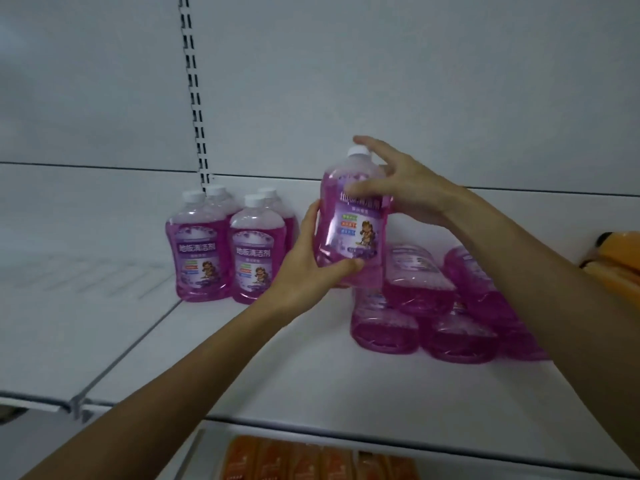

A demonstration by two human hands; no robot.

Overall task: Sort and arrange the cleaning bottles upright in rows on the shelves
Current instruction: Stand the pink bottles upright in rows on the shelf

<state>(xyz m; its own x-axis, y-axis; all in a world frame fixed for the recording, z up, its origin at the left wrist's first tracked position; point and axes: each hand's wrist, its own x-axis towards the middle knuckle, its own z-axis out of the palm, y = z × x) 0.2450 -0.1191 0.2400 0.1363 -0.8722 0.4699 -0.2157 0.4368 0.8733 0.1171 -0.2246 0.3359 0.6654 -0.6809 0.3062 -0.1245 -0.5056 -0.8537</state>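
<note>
Here, both forearms reach in over the front edge of the shelf, the left rising from the lower left and the right coming across from the right side. The left hand cups the lower body of a purple floor-cleaner bottle, with the thumb pressed across its lower front and the fingers wrapped behind. The right hand clasps the same bottle's shoulder, thumb laid across the top of the label and fingers fanned up toward the white cap. The bottle hangs clear of the shelf, nearly upright with its label facing the camera, above the middle of the shelf.

Just left of it, four upright bottles stand two by two near the shelf's back left corner, below the slotted post. Beneath and right of the hands, toppled bottles lie heaped on their sides, bases toward the front edge. Bare white surface shows between the two groups, along the front edge, and across the adjoining shelf panel on the left. An orange object sits at the right edge, and orange packs line the shelf below.
</note>
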